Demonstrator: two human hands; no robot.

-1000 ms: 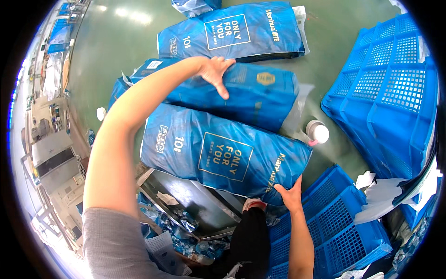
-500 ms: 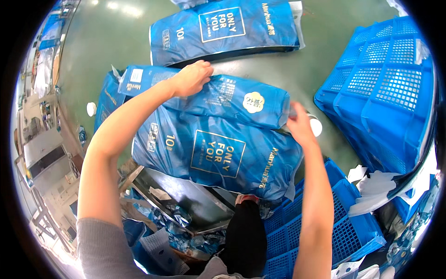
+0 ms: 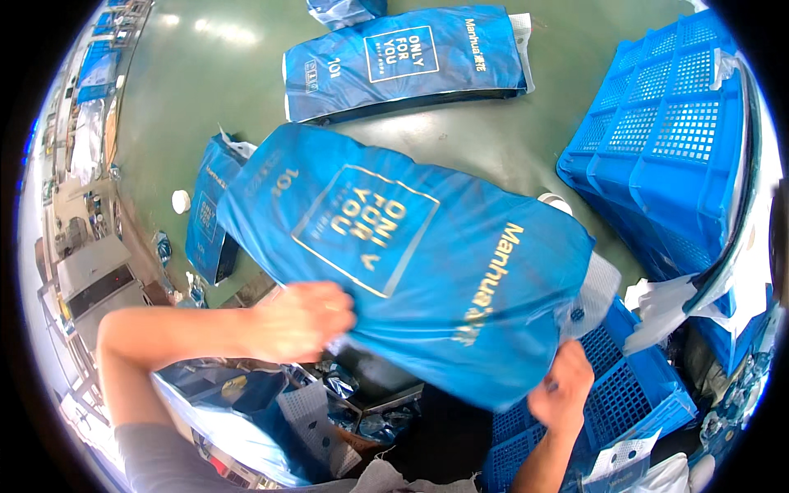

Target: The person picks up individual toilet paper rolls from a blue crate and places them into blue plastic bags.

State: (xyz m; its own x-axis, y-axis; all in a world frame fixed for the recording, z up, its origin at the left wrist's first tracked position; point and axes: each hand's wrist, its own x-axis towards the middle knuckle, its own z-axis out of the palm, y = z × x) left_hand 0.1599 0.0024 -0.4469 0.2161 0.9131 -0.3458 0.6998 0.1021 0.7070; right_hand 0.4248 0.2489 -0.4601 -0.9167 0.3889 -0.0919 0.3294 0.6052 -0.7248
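While left hand [image 3: 306, 322] clutched the blue bag [image 3: 444, 246], right hand [image 3: 565, 384] pinched its corner, fingers curled. Blue crate [image 3: 649, 156] sat nearby.

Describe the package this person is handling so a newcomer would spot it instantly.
From the blue perforated crate at upper right, look left to mid-view. There a blue plastic package slants down rightward, left hand at its near edge, right hand by its right corner. The similar package beyond rests on the green floor; only this one is handled.
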